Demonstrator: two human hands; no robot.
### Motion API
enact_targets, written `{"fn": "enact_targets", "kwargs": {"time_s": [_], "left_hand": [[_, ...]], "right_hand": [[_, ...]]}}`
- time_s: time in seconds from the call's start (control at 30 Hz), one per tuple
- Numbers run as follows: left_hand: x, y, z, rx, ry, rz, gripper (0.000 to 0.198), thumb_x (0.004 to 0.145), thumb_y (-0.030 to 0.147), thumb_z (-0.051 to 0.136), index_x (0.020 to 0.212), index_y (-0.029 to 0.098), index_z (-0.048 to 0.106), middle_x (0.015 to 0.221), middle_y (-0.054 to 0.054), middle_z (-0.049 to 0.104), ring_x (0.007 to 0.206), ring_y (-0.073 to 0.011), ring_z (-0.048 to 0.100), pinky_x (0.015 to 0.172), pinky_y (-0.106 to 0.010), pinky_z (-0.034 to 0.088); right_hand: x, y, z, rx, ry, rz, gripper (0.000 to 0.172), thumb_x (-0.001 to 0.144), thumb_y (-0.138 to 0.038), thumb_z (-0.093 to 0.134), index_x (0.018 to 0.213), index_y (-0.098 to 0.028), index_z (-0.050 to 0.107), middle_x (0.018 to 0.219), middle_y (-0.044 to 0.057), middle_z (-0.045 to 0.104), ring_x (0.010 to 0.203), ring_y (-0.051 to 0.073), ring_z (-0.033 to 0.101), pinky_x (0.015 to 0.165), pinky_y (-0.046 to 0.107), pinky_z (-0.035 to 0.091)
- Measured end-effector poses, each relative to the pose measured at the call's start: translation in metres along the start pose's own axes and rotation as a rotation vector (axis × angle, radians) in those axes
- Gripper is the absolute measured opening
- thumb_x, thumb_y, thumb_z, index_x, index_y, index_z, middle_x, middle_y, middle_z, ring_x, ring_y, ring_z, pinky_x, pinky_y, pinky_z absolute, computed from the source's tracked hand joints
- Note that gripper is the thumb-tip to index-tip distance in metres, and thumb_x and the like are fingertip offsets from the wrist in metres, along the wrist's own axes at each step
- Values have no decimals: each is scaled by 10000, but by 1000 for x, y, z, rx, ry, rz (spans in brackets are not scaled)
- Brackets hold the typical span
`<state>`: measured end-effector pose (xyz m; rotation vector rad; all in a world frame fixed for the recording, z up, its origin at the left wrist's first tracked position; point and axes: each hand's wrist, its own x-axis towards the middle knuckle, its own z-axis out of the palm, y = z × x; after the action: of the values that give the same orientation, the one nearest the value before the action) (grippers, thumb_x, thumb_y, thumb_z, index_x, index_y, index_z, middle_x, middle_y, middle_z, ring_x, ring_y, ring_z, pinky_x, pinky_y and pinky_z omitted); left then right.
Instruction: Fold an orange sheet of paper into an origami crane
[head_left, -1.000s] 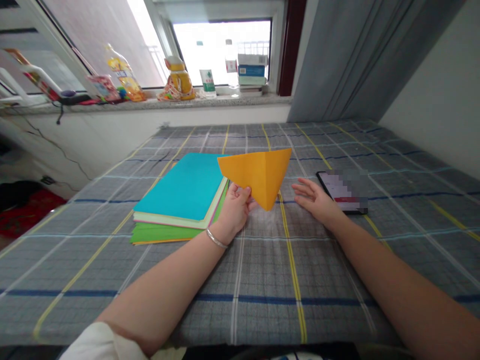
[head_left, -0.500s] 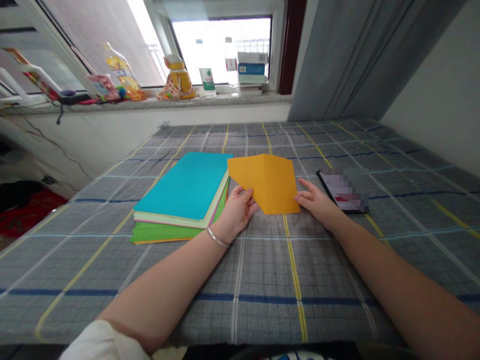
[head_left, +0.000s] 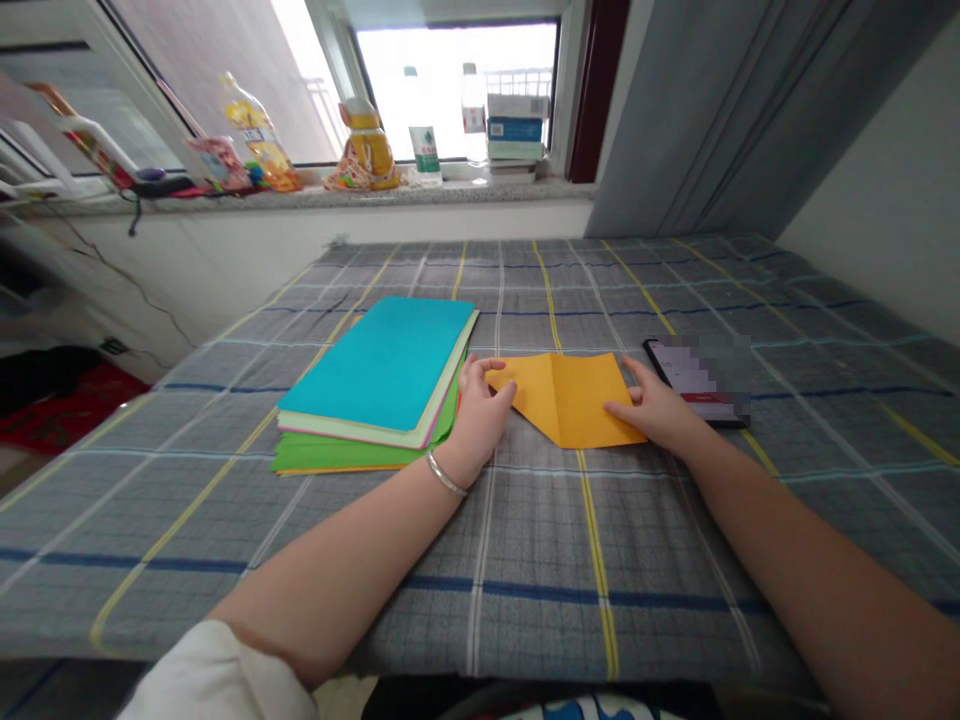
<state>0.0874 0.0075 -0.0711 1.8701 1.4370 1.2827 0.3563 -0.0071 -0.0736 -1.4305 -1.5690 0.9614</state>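
Note:
A sheet of orange paper (head_left: 581, 400) with a crease down its middle and a slanted lower left edge is between my hands, low over the checked cloth. My left hand (head_left: 480, 405), with a silver bangle at the wrist, has its thumb and fingers around the sheet's left corner. At the right edge, my right hand (head_left: 660, 408) grips the paper, thumb on top and fingers at the far side. Beside my left hand lies a stack of coloured paper, a blue sheet (head_left: 386, 360) on top and green sheets (head_left: 337, 452) lower down.
Grey checked cloth (head_left: 360, 590) covers the table. A phone or tablet (head_left: 694, 385), its screen partly blurred, lies beyond my right hand. Along the windowsill (head_left: 450, 195) stand bottles, a yellow jug-like container (head_left: 367, 150) and stacked boxes (head_left: 516, 130). A grey curtain (head_left: 690, 110) hangs at right.
The orange paper has come down and tilted flatter toward the cloth. My left hand has shifted to its left corner, and my right thumb now reaches further onto the sheet. The view has moved slightly.

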Motion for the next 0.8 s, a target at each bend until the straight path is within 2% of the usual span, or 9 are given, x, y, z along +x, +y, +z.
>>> {"fn": "enact_targets", "kwargs": {"time_s": [0.03, 0.07, 0.17, 0.27, 0.37, 0.5, 0.57, 0.67, 0.8], "left_hand": [[0, 4, -2, 37, 45, -26, 256, 836, 207, 571, 1087, 204, 520, 1404, -146, 394, 1393, -289, 305, 1082, -511, 328], [-1, 8, -3, 80, 35, -1, 257, 825, 205, 597, 1078, 205, 553, 1450, -136, 361, 1433, -299, 228, 1127, -535, 254], [-5, 21, -6, 175, -178, 216, 258, 861, 202, 562, 1115, 222, 598, 1434, -95, 450, 1457, -286, 175, 1170, -573, 124], [-13, 27, -5, 262, -415, 358, 356, 906, 288, 525, 1260, 256, 558, 1462, -71, 454, 1469, -294, 147, 1170, -568, 142], [-20, 27, -4, 380, -539, 405, 486, 909, 374, 526, 1373, 237, 476, 1493, -108, 415, 1456, -339, 186, 1157, -577, 159], [-23, 26, -4, 552, -630, 410, 515, 970, 383, 397, 1448, 191, 383, 1530, -142, 347, 1435, -341, 249, 1152, -558, 182], [-22, 27, -5, 642, -648, 390, 554, 983, 390, 359, 1482, 153, 317, 1552, -157, 292, 1448, -338, 212, 1164, -528, 183], [-21, 29, -6, 762, -658, 357, 591, 991, 423, 318, 1506, 139, 257, 1570, -163, 241, 1455, -361, 165, 1167, -533, 174], [-21, 30, -7, 802, -675, 351, 582, 1000, 426, 286, 1511, 150, 245, 1574, -170, 222, 1457, -352, 164, 1167, -520, 190]], "right_hand": [[-1, -1, -1, -39, -20, -17, 807, 738, -219, 674, 1472, -222, 341, 705, -3, 741, 560, 201, 694, 442, 264, 509], [-2, -2, -1, -92, -37, -38, 763, 750, -234, 663, 1458, -218, 379, 661, -17, 721, 512, 187, 669, 426, 261, 492], [-4, -5, -1, -269, -72, -106, 466, 779, -279, 628, 1240, -211, 629, 564, -38, 649, 424, 148, 579, 415, 261, 463], [-6, -10, -3, -293, -145, -135, 247, 805, -294, 602, 1003, -231, 735, 735, 22, 719, 557, 160, 632, 501, 273, 512], [-8, -18, -10, -246, -233, -71, 257, 859, -310, 526, 972, -240, 746, 891, 47, 741, 577, 151, 636, 472, 256, 500], [-11, -24, -19, -247, -287, 69, 403, 866, -179, 379, 1096, -221, 707, 773, 37, 712, 501, 128, 599, 434, 233, 472], [-11, -22, -22, -355, -264, 31, 439, 814, -125, 420, 1148, -226, 687, 828, 42, 708, 600, 137, 632, 534, 240, 515], [-10, -17, -24, -573, -176, -169, 417, 775, -130, 535, 1134, -255, 707, 1036, 74, 663, 844, 180, 651, 763, 296, 545], [-10, -15, -27, -758, -127, -371, 312, 787, -149, 601, 1004, -304, 764, 1310, 89, 533, 1164, 275, 556, 1010, 440, 447]]}}
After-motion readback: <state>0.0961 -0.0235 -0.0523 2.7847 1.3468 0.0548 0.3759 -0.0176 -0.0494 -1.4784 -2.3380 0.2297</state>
